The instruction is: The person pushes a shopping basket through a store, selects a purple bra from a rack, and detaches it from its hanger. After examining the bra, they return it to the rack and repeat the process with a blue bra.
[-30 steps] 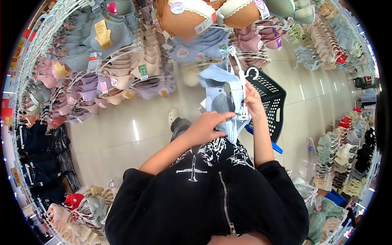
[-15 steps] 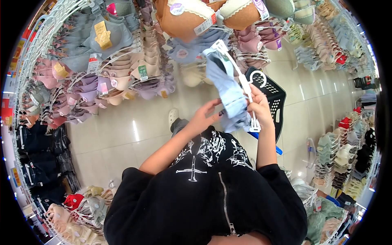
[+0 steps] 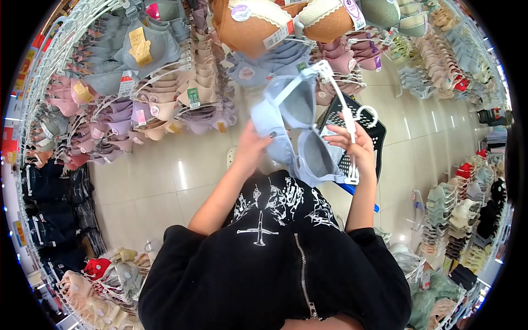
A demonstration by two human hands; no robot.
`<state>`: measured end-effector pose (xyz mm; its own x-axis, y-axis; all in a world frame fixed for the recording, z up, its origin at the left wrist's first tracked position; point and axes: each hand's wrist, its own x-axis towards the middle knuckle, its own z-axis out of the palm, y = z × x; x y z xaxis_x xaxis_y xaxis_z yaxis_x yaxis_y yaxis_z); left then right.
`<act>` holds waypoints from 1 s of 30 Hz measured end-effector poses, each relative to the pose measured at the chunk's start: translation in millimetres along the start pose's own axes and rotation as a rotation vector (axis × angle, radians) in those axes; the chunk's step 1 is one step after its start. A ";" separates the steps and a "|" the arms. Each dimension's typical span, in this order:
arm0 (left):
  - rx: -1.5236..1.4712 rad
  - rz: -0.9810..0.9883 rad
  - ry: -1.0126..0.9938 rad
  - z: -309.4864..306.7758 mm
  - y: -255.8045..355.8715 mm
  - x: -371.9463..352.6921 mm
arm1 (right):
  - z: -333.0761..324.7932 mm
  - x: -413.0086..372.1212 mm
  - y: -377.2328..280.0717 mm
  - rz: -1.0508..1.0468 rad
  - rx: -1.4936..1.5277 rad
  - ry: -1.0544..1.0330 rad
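A light blue bra (image 3: 278, 132) hangs by its straps from a white plastic hanger (image 3: 345, 113), opened out so that the grey insides of its cups show. My left hand (image 3: 253, 146) is closed on the outer side of the blue bra, slightly blurred. On the right, my right hand (image 3: 355, 144) grips the white hanger near its middle, some fingers spread toward the bra. The hanger's hook points right. Behind the hanger and my right hand is a black perforated basket (image 3: 374, 132), partly hidden.
Racks of hanging bras (image 3: 148, 49) line the left and top. An orange bra (image 3: 253, 27) hangs close ahead. More racks (image 3: 459, 209) stand at the right. Dark garments (image 3: 49, 203) hang at far left. A light shoe (image 3: 231, 157) is on the tiled floor.
The blue bra has been spread and turned, so the insides of its cups now show. My left hand has moved left with its side, and the hanger has shifted slightly right.
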<state>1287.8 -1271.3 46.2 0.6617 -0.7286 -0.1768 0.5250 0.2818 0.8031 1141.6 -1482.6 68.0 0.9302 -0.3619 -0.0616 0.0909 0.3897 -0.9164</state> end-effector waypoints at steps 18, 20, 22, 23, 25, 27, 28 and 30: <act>0.101 -0.077 -0.006 -7.8 17.2 -3.4 | -35.7 -22.5 2.6 -0.149 0.058 0.056; 0.145 -0.105 0.011 -18.4 6.8 -2.1 | -35.0 -24.2 -0.9 -0.167 0.060 0.055; 0.178 -0.130 0.021 -27.3 -2.7 -0.9 | -32.2 -25.7 -4.0 -0.171 0.054 0.035; 0.190 -0.142 0.021 -31.2 -6.9 -0.3 | -30.1 -26.5 -5.6 -0.173 0.051 0.025; 0.202 -0.160 0.011 -30.8 -7.4 -1.3 | -20.3 -26.7 -9.3 -0.151 0.064 -0.003; 0.206 -0.172 -0.010 -28.1 -7.2 -3.5 | -11.7 -27.0 -13.1 -0.130 0.053 -0.017; 0.222 -0.190 -0.011 -28.8 -9.4 -3.6 | -8.3 -27.3 -14.7 -0.121 0.034 -0.017; 0.255 -0.227 -0.011 -30.9 -13.8 -3.8 | -4.8 -27.0 -16.5 -0.127 0.038 -0.052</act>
<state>1294.6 -1253.2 18.2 0.5367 -0.7622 -0.3620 0.5062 -0.0524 0.8608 1113.2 -1483.3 82.9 0.9275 -0.3662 0.0752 0.2213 0.3758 -0.8999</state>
